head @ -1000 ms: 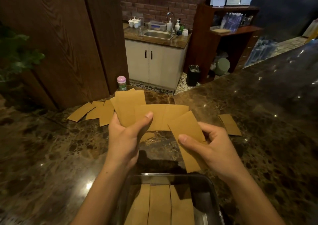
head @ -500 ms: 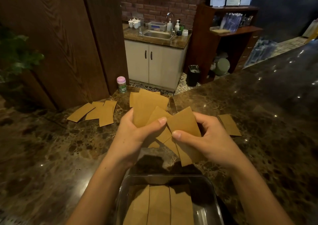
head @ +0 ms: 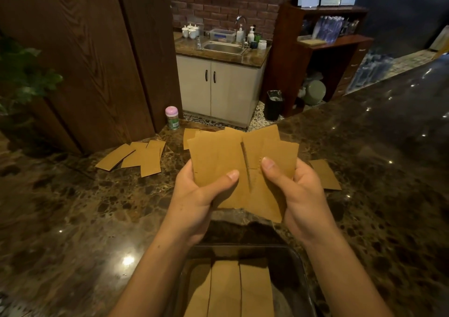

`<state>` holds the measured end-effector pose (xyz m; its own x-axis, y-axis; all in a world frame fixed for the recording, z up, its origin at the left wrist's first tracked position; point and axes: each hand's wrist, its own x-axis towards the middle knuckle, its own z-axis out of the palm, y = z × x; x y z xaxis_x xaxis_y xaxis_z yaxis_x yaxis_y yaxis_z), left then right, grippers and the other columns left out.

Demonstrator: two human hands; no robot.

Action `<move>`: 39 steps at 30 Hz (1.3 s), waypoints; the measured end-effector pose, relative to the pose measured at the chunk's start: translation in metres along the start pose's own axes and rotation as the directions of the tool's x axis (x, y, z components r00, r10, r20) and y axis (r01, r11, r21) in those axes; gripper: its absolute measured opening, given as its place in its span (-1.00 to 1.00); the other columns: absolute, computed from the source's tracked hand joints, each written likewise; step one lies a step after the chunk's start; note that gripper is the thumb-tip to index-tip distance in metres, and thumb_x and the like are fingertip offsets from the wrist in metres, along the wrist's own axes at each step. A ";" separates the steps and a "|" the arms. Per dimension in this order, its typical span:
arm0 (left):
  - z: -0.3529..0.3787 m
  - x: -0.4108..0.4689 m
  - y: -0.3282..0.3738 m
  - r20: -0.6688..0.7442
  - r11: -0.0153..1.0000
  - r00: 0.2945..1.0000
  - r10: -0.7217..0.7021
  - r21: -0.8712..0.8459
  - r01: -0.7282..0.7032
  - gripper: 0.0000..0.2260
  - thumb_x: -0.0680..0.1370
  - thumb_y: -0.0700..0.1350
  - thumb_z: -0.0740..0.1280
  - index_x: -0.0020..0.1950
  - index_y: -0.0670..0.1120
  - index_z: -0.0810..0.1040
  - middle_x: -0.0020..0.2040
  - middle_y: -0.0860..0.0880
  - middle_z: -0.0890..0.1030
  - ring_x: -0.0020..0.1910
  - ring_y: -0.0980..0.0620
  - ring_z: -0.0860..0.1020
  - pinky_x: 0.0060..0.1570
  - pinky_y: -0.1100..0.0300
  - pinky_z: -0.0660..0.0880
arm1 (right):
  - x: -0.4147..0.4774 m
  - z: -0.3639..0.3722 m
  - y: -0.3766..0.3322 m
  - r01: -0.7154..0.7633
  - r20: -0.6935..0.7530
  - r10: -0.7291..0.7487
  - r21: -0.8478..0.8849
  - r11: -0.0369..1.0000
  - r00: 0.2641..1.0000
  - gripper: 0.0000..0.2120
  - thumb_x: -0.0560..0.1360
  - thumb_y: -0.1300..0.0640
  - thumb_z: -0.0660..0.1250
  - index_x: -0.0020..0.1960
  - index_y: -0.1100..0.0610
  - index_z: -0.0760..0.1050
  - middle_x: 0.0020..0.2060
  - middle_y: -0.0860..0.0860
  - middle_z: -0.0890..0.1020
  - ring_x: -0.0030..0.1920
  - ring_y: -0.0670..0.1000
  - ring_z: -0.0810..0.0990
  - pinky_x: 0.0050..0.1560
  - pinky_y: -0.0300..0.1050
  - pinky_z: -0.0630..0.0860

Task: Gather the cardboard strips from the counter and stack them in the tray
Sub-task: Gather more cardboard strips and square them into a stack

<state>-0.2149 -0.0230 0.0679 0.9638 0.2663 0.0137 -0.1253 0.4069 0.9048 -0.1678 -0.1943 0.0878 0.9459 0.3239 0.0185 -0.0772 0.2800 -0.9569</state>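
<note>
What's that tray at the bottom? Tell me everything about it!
The tray is shiny, maybe glass or metal, with rounded corners. It sits flat on the marble counter, nearest the camera, its near end cut off. Three brown cardboard strips lie side by side inside. The left hand and right hand hold other strips, away from it.

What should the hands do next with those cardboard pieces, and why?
Probably tap the fanned strips into one even pile before lowering them. The left hand and right hand both grip them near the tray, but their edges stick out unevenly, while the laid strips inside lie flat, side by side.
</note>
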 end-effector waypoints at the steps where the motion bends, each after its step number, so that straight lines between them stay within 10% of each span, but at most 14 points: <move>1: 0.001 0.000 -0.001 0.000 1.000 1.000 0.001 0.018 -0.001 -0.50 0.38 -0.25 0.55 0.29 -0.09 0.53 0.11 -0.11 0.72 0.10 -0.09 0.69 -0.04 0.12 0.64 | 0.000 0.001 0.000 -0.009 0.025 0.009 -0.012 1.000 1.000 -0.63 0.48 0.09 0.41 0.28 0.08 0.58 0.10 0.03 0.77 0.09 0.02 0.75 0.02 -0.12 0.70; 21: 0.003 -0.005 -0.008 -0.139 0.990 0.987 0.078 0.127 -0.060 -0.47 0.34 -0.15 0.59 0.27 0.00 0.54 0.11 -0.03 0.71 0.12 -0.08 0.69 0.02 -0.02 0.64 | 0.003 -0.011 -0.004 -0.046 -0.072 0.039 -0.089 0.995 0.997 -0.73 0.57 0.15 0.43 0.27 0.04 0.61 0.08 -0.01 0.78 0.08 0.03 0.76 0.06 0.01 0.69; 25: 0.007 -0.003 -0.008 -0.125 0.905 0.959 0.254 0.381 -0.190 -0.60 0.45 -0.17 0.55 0.20 0.11 0.55 0.09 0.10 0.70 0.07 0.07 0.69 0.02 0.04 0.64 | 0.001 -0.012 -0.005 0.032 -0.080 -0.052 -0.226 0.974 0.995 -0.76 0.59 0.12 0.43 0.24 0.03 0.63 0.07 -0.01 0.77 0.07 0.02 0.76 0.08 0.09 0.69; 29: 0.012 -0.002 -0.006 -0.193 0.972 0.978 0.079 0.234 -0.032 -0.71 0.50 -0.02 0.48 0.21 0.09 0.58 0.05 0.08 0.72 0.02 0.07 0.70 -0.04 0.06 0.66 | -0.001 -0.014 -0.009 0.210 -0.029 -0.226 -0.266 0.941 0.974 -0.80 0.52 0.07 0.42 0.14 0.03 0.65 -0.01 -0.07 0.77 0.00 -0.02 0.76 -0.01 -0.02 0.73; 33: 0.012 -0.003 0.007 -0.126 0.971 0.963 -0.239 -0.029 0.238 -0.67 0.56 0.12 0.35 0.19 -0.07 0.64 -0.09 -0.12 0.74 -0.19 -0.03 0.69 -0.19 0.07 0.65 | 0.002 -0.031 -0.017 0.523 0.317 -0.428 -0.339 0.782 0.846 -0.78 0.51 0.28 0.49 0.15 0.16 0.70 0.04 -0.04 0.78 0.08 0.06 0.75 0.08 0.02 0.70; 39: 0.003 -0.004 0.011 0.002 0.956 0.959 -0.284 -0.080 0.283 -0.75 0.39 -0.10 0.46 0.05 -0.10 0.60 -0.26 -0.01 0.74 -0.28 0.09 0.71 -0.31 0.18 0.64 | 0.002 -0.053 -0.039 0.625 0.682 -0.093 -0.596 0.504 0.725 -0.33 0.35 0.63 0.40 0.23 -0.01 0.70 0.21 -0.20 0.72 0.26 -0.10 0.65 0.17 -0.10 0.65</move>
<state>-0.2198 -0.0222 0.0793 0.9602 0.1380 -0.2429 0.1343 0.5343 0.8346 -0.1460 -0.2523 0.1097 0.4784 0.8253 0.2999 0.7404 -0.1954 -0.6431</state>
